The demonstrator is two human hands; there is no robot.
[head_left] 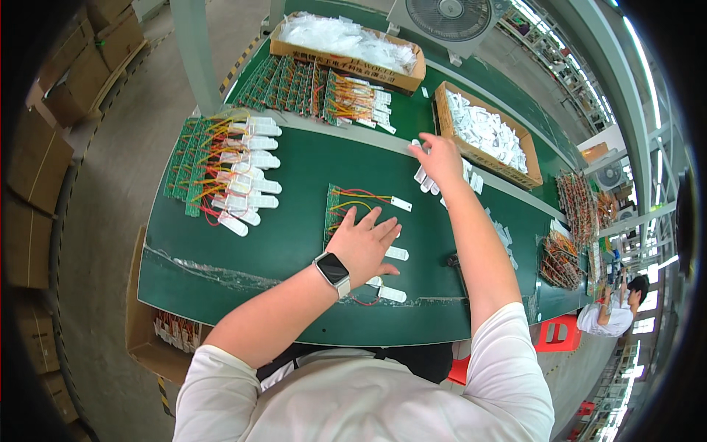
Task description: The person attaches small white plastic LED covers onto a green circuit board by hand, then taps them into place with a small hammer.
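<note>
My left hand (361, 247) lies with spread fingers over a green circuit board (333, 199) on the table. Red and yellow wires run from the board to several white plastic pieces, one a long white casing (396, 253) beside my fingers. My hand covers part of the board and wiring. Farther right, my right hand (440, 158) reaches over a group of loose white plastic casings (426, 181). Its thumb and forefinger are apart. Something small and white shows between their tips; whether they touch it, I cannot make out.
Wired boards with white casings (247, 169) lie at left, and more boards (294, 88) behind. Cardboard boxes hold clear plastic bags (346, 43) and small white parts (486, 132). A grey rail (353, 134) crosses the green table (294, 258). A fan (448, 18) stands behind; a co-worker (607, 313) sits far right.
</note>
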